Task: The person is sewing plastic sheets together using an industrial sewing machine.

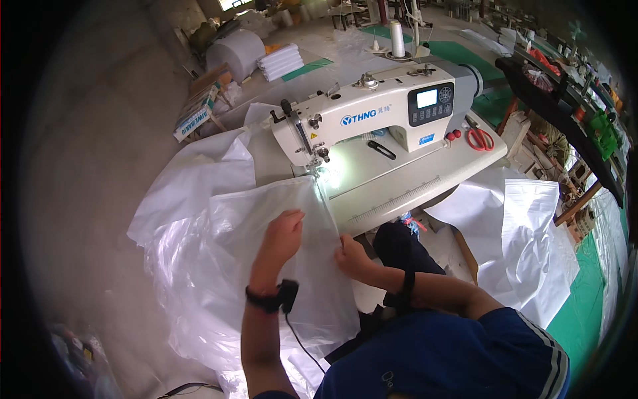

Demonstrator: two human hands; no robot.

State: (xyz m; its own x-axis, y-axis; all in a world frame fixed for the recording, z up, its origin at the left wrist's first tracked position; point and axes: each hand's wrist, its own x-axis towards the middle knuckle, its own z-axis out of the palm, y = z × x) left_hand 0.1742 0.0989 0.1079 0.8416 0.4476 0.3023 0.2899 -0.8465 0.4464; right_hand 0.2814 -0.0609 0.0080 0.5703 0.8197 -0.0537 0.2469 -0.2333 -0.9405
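Note:
A white, translucent plastic sheet [266, 206] runs from beneath the needle area of the sewing machine [359, 106] toward me and hangs down in shiny folds on the left. My right hand [353, 258] is closed on the sheet's right edge, just in front of the machine table. Above the middle of the sheet is my left hand [282, 234], its fingers curled together; whether they pinch any material is hidden. The machine's lamp lights the spot where the sheet's far corner meets the presser foot area.
On the machine table [425, 174] lie a black-handled cutter [381, 150] and red-handled scissors [480, 139]. A thread cone [397, 38] stands behind the machine. More white sheeting [525, 226] hangs at the right. Stacked white sheets [280, 62] and a large roll [235, 54] sit at the back left.

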